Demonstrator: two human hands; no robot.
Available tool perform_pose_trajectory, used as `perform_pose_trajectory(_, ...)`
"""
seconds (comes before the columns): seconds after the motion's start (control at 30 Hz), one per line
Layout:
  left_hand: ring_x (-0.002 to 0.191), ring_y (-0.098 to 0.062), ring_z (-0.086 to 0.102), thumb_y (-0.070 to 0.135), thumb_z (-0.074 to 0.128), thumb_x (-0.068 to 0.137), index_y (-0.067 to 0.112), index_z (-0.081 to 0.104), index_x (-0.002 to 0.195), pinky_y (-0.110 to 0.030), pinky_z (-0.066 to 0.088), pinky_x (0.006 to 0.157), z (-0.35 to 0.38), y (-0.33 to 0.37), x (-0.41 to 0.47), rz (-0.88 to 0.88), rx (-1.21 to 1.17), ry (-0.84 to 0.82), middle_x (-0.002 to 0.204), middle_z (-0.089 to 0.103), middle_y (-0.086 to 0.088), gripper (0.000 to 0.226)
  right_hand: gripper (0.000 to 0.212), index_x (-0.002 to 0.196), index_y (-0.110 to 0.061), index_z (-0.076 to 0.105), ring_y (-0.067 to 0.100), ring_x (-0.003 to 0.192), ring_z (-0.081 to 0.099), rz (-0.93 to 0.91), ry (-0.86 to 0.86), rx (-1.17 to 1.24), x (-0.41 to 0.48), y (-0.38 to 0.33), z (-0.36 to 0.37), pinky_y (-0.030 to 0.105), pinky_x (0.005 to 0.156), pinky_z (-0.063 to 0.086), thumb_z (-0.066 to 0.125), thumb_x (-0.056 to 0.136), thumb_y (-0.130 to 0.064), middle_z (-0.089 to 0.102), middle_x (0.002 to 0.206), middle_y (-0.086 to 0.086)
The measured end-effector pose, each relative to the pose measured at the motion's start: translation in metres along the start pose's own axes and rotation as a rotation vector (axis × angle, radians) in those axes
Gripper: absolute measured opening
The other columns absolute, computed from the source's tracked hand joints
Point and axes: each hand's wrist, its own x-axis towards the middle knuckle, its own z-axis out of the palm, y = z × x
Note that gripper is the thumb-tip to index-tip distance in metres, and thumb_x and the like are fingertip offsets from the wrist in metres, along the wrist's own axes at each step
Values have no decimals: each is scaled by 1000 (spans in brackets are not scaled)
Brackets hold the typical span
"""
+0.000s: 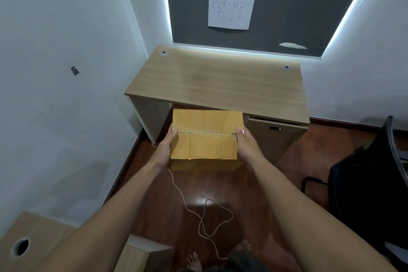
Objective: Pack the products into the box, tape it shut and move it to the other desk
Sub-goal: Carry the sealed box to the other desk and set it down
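A closed yellow-brown cardboard box (205, 137) hangs in the air above the wooden floor, its top flaps sealed with clear tape along the middle seam. My left hand (166, 146) grips the box's left side and my right hand (245, 146) grips its right side. The box is held just in front of the near edge of a light wooden desk (216, 79), slightly below the desktop level. A paper sign reading "Pick-up Point" (230, 10) hangs on the dark wall panel behind the desk.
A white cord (205, 212) trails across the dark wooden floor beneath the box. A black office chair (371, 181) stands at the right. Another desk's corner (33, 243) with a cable hole shows at the lower left. A drawer unit (276, 139) sits under the desk's right side.
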Motion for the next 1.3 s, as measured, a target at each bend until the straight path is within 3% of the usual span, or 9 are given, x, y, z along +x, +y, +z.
perform_pose_trajectory(0.13,135,-15,65,55,39,115,34,41,167,-34,56,103,29,27,26,50,5,-1,156,61,6,56,43,145,-38,54,18,119,60,-2,-6,20,36,-16,-17,42,107,49,27,113,-50,63,127,-9)
perform_pose_trajectory(0.2,132,-11,66,51,38,116,35,41,167,-30,56,99,38,36,35,64,3,4,153,62,9,53,45,148,-35,52,19,121,58,-12,-5,7,51,-23,-25,39,104,47,27,113,-50,62,132,-8)
perform_pose_trajectory(0.33,130,-18,68,56,38,115,41,45,164,-38,57,100,62,54,63,55,5,33,148,66,7,52,53,157,-29,45,25,135,53,-2,-6,-36,89,-36,-44,41,108,45,27,113,-52,56,150,0)
perform_pose_trajectory(0.43,127,-21,71,56,38,115,44,50,159,-36,60,92,76,67,76,38,3,54,142,70,6,47,53,155,-26,47,23,132,53,-8,-7,-38,110,-44,-55,37,103,43,27,113,-51,57,142,-2)
perform_pose_trajectory(0.6,114,-10,74,56,37,115,45,50,157,-27,60,81,90,86,97,46,9,75,138,71,10,45,53,155,-29,46,17,119,51,-9,-30,-19,141,-57,-66,37,99,44,27,112,-54,56,133,-4)
perform_pose_trajectory(0.8,131,-23,69,59,41,113,41,49,161,-42,59,99,87,100,135,8,7,85,145,70,3,51,52,155,-29,46,18,119,53,1,-28,1,175,-71,-65,36,95,43,26,113,-53,57,131,-5)
perform_pose_trajectory(1.0,126,-19,66,66,40,110,41,52,159,-41,55,87,73,120,197,-35,17,70,142,68,5,56,52,155,-27,46,17,119,51,14,0,9,228,-86,-51,34,99,41,26,113,-51,56,134,-5)
perform_pose_trajectory(1.13,132,-24,62,73,39,107,43,48,161,-49,51,100,53,137,259,-58,56,25,146,64,3,62,53,155,-27,47,17,122,54,27,27,23,279,-102,-31,33,99,42,27,113,-51,59,140,-2)
perform_pose_trajectory(1.3,134,-20,61,69,36,110,47,44,162,-50,50,106,28,165,332,-78,69,-59,148,63,8,57,53,155,-28,47,16,116,55,58,78,21,339,-132,-9,31,94,42,27,113,-52,60,135,-4)
